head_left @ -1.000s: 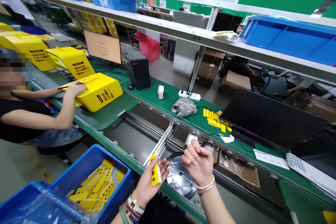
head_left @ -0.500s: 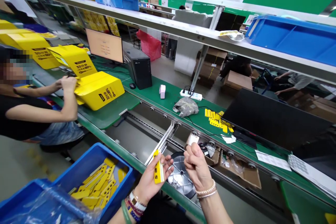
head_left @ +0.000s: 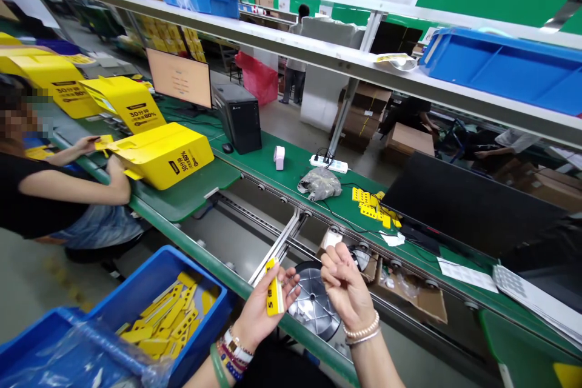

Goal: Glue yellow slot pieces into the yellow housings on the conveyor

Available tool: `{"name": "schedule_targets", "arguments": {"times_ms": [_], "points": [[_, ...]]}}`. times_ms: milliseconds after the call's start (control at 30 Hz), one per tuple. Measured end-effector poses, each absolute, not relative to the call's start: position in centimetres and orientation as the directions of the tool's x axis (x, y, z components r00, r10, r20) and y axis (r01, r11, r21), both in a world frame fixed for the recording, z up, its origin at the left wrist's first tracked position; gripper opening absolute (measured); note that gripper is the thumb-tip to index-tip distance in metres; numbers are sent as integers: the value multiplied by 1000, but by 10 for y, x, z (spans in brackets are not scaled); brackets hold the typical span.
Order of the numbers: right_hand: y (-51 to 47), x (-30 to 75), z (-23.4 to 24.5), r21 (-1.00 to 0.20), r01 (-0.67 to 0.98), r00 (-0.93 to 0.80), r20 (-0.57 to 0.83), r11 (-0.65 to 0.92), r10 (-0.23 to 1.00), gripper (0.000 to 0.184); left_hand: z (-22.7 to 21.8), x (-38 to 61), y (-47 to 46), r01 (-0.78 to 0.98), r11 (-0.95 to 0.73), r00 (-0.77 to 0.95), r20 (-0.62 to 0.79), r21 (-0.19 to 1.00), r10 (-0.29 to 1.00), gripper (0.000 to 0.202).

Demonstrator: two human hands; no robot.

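My left hand (head_left: 261,309) holds a narrow yellow card strip (head_left: 274,295) upright between thumb and fingers, with black print on its face. My right hand (head_left: 346,294) is raised beside it and apart from it, thumb and fingertips pinched together. Nothing shows between those fingertips. Below my left hand stands a blue plastic bin (head_left: 204,273) full of loose yellow strips (head_left: 168,318). Across the belt, a co-worker's hands (head_left: 88,145) are at a folded yellow cardboard display (head_left: 161,154), one hand holding a small yellow piece.
A metal spool (head_left: 313,309) sits under the green conveyor bench (head_left: 218,179), behind my hands. A second blue bin (head_left: 40,345) lies under plastic film at lower left. Yellow pieces (head_left: 373,209), a grey bag (head_left: 319,184) and a power strip (head_left: 328,163) lie on the bench.
My right fingers have closed from a loose spread into a pinch, and that hand has shifted slightly right. The co-worker's hand has moved left of the display with a small yellow piece.
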State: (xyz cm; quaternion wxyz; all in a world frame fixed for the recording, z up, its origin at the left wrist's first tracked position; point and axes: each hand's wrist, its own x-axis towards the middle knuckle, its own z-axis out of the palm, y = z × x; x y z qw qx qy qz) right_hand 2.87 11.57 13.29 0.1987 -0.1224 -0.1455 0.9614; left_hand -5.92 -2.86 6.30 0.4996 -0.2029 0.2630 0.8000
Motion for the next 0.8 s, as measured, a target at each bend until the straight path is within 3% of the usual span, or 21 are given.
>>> {"name": "schedule_targets", "arguments": {"times_ms": [267, 500, 667, 800], "points": [[112, 42, 146, -361, -344, -898, -143, -867, 416, 39, 61, -53, -27, -905, -362, -421, -584, 223, 694, 23], [116, 51, 141, -344, -355, -868, -225, -869, 443, 41, 62, -47, -26, -907, -360, -417, -598, 221, 684, 25], [115, 54, 146, -328, -368, -886, -162, -870, 435, 38, 60, -45, -27, -909, -354, -413, -594, 220, 691, 25], [115, 55, 143, -382, -331, -882, -199, -863, 427, 40, 60, -43, -26, -908, -354, -414, -605, 223, 680, 25]]}}
